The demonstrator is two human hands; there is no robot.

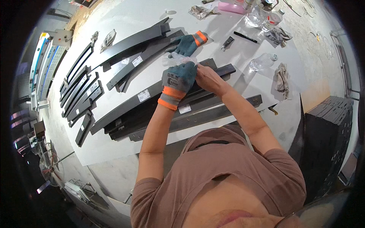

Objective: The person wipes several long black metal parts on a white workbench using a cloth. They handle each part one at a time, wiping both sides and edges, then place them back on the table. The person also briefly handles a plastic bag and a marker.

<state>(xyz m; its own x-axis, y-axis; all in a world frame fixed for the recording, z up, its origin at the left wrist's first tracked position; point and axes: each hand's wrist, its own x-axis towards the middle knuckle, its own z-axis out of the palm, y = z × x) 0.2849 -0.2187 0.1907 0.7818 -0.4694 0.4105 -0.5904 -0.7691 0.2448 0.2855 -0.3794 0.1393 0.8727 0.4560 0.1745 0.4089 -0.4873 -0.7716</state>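
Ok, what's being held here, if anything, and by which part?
Crumpled translucent plastic, apparently by its near edge, in the gloved left hand; whether the bare right hand holds it too cannot be told.

Matt metal bars (126, 107); crinkled plastic film (179, 59).

gloved left hand (176, 79), bare right hand (210, 79) at clear plastic (178, 59); loose glove (186, 45) beyond.

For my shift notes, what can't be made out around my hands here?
All in the head view:
Right hand: fingertips blocked by the gloved left hand.
Crumpled translucent plastic: partly covered by the left hand; any contents unclear.
Long black bar: a stretch hidden by the left hand.
White label: print too small.
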